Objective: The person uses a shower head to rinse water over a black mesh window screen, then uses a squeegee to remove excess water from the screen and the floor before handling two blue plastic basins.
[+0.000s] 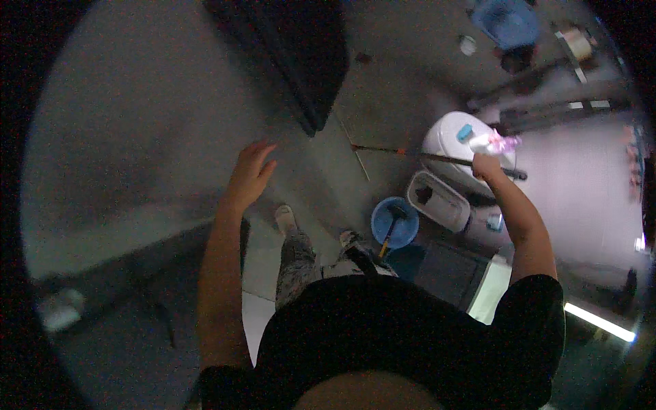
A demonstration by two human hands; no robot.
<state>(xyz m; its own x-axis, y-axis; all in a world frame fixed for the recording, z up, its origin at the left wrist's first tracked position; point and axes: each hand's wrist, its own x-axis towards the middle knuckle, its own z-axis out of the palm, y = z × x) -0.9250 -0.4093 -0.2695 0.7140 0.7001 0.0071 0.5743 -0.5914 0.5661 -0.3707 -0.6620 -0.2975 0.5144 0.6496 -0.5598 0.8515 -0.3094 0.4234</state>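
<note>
My right hand is closed around a long thin pole, which runs left across the view toward the floor. Its far end is too dim to name. A dark grip end of the pole shows past my fist. Right by that hand, a white rounded thing with a smooth top carries a small blue item and a pink and white soft pack. My left hand hangs in the air with its fingers apart, holding nothing.
A pale oval bin and a blue bucket with a yellow-handled tool stand near my right foot. A dark upright panel rises ahead. Farther right are a blue basin and a dark grey box.
</note>
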